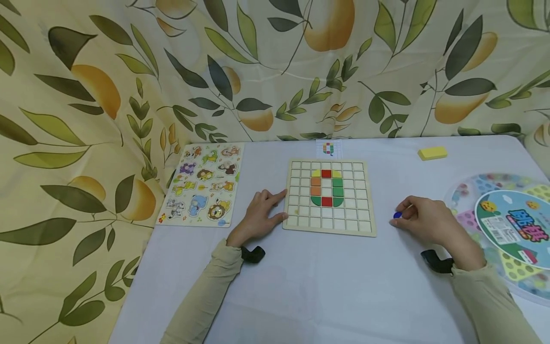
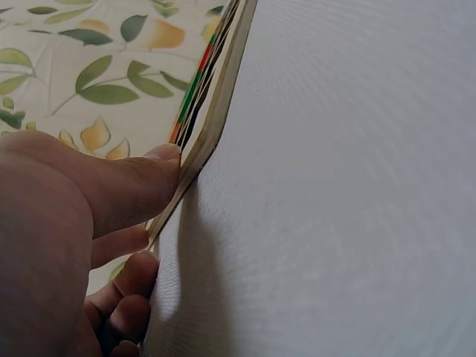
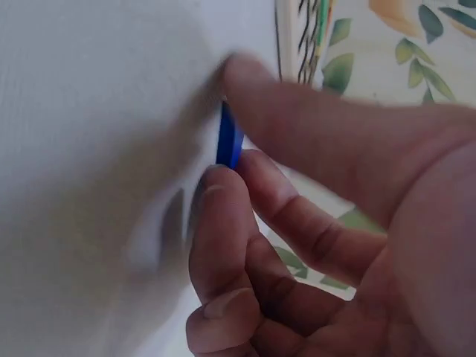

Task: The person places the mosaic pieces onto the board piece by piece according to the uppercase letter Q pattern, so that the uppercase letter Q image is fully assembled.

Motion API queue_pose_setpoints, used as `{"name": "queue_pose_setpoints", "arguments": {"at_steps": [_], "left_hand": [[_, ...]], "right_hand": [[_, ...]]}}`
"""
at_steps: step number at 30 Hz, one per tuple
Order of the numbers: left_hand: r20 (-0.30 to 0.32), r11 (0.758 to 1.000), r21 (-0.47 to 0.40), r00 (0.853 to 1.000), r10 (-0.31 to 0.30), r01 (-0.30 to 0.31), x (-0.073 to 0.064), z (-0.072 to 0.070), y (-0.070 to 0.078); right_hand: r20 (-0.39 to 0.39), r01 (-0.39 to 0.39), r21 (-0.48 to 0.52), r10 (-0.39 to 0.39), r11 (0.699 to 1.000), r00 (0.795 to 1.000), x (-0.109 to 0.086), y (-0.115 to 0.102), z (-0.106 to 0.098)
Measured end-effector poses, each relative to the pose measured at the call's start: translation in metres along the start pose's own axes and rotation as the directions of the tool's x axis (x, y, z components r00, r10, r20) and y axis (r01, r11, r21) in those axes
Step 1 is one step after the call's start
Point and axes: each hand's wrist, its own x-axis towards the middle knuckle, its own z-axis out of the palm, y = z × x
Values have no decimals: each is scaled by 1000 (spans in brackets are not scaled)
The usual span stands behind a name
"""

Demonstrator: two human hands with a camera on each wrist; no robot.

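Observation:
A square wooden grid board lies on the white table, with a ring of red, yellow, orange and green tiles in its cells. My left hand is at the board's left edge, index finger and thumb stretched out to touch it; the left wrist view shows the thumb against the rim. Right of the board, my right hand pinches a small blue tile between thumb and fingertips, low over the table. Its other fingers curl in behind.
Behind the board lies a small paper card with a coloured pattern. An animal puzzle board lies on the left. A yellow block sits at the back right, near a round clear package with a printed label. A patterned cloth hangs behind.

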Motion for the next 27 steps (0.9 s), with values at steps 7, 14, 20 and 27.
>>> {"name": "queue_pose_setpoints", "arguments": {"at_steps": [7, 14, 20, 27], "left_hand": [[5, 1000, -17, 1000, 0, 0, 0, 1, -1], [5, 1000, -19, 1000, -10, 10, 0, 1, -1], [1, 1000, -23, 1000, -14, 14, 0, 1, -1], [-5, 1000, -23, 1000, -4, 4, 0, 1, -1]], "right_hand": [[-16, 26, -3, -26, 1000, 1000, 1, 1, 2], [-10, 26, 4, -26, 1000, 1000, 1, 4, 3], [11, 79, 14, -79, 997, 997, 3, 2, 3], [-27, 109, 43, -107, 993, 994, 4, -2, 6]]}}
